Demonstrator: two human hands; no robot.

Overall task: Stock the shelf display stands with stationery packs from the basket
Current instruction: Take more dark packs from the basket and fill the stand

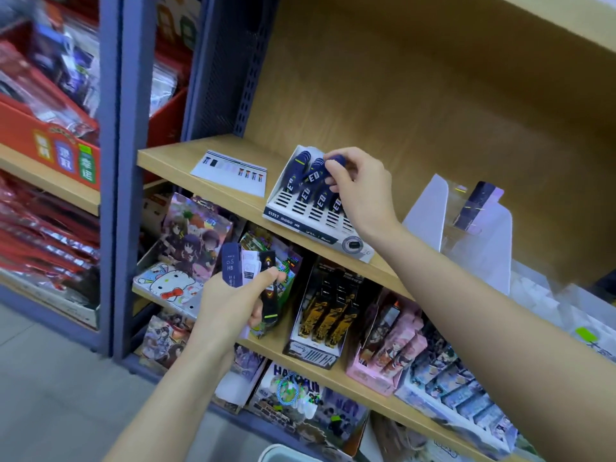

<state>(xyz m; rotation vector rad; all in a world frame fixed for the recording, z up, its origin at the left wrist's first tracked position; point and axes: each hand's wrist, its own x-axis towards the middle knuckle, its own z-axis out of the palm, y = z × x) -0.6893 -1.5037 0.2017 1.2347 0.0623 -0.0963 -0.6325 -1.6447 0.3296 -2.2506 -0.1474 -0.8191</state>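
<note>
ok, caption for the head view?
Right hand holds navy pack at shelf display stand; left hand grips more packs.

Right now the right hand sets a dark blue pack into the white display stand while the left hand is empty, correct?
No. The head view shows the left hand gripping several packs, blue, white and black. The right hand does hold a dark blue pack at the white display stand.

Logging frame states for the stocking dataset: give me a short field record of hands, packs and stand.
right hand: pinches navy pack at back row of white display stand
left hand: grips spare packs (navy, white, black), below shelf level
stand: on wooden shelf, holds rows of navy packs
neighbours: printed card left, clear stand right
</note>
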